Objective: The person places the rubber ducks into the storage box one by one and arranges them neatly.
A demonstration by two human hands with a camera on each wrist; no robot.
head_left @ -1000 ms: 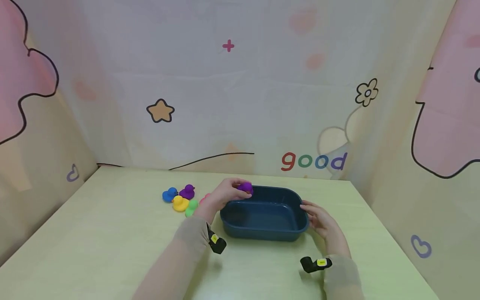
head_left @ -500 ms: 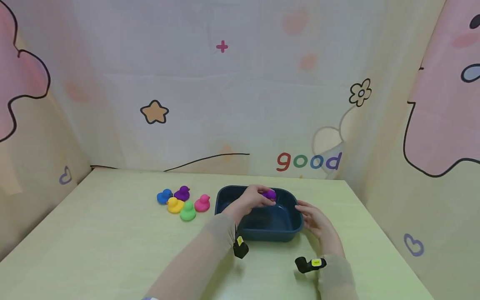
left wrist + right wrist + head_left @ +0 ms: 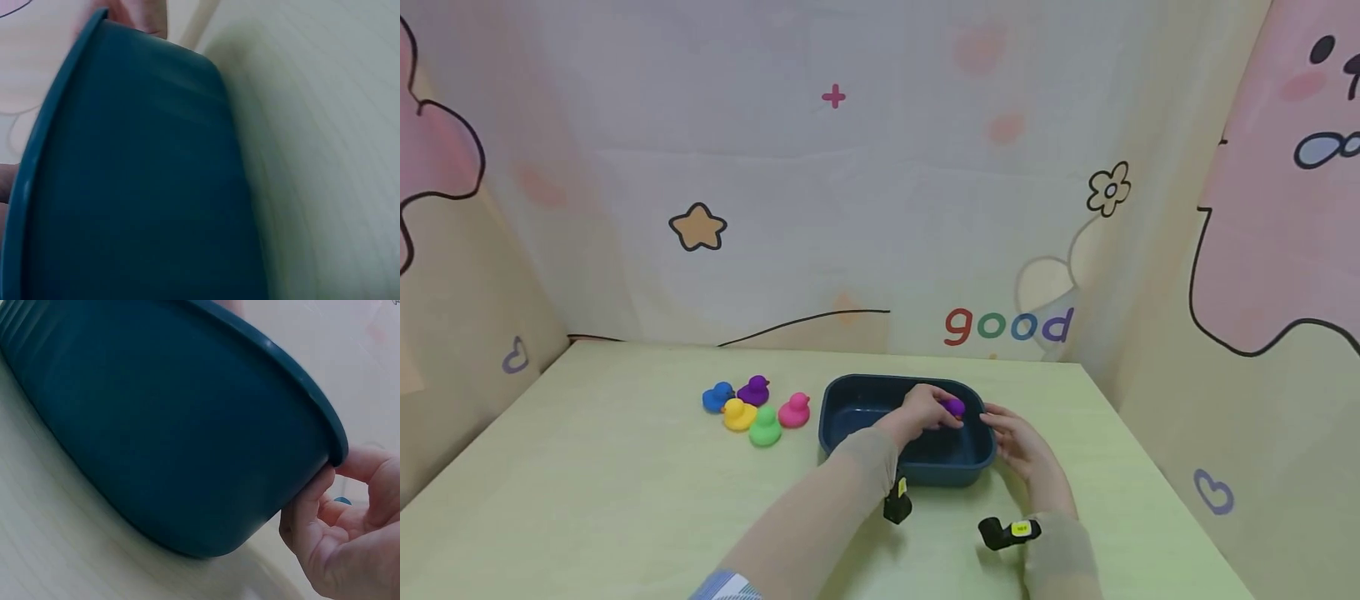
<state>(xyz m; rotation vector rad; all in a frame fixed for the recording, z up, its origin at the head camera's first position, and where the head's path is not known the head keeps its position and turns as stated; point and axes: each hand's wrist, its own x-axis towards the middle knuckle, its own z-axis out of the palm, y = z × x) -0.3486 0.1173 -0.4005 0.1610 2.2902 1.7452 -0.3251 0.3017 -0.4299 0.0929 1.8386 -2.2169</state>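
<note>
In the head view my left hand (image 3: 922, 410) reaches into the dark blue basin (image 3: 857, 392) and holds a purple rubber duck (image 3: 954, 407) near its right end. The lower part of the duck is hidden by the fingers and by the basin. My right hand (image 3: 1021, 444) grips the basin's right end at the rim. The right wrist view shows the fingers of that hand (image 3: 350, 537) bent against the outer wall just under the lip. The left wrist view is mostly filled by the basin's outer wall (image 3: 137, 150).
Left of the basin sits a group of rubber ducks on the pale table (image 3: 625, 467): blue (image 3: 718, 397), purple (image 3: 754, 390), yellow (image 3: 739, 414), green (image 3: 765, 427) and pink (image 3: 794, 410). A printed cloth backdrop (image 3: 775, 275) stands behind and at both sides.
My left hand has carried the purple duck rightward from above the basin's far left rim and down inside it. The right hand has stayed at the basin's right end. The head view has shifted slightly.
</note>
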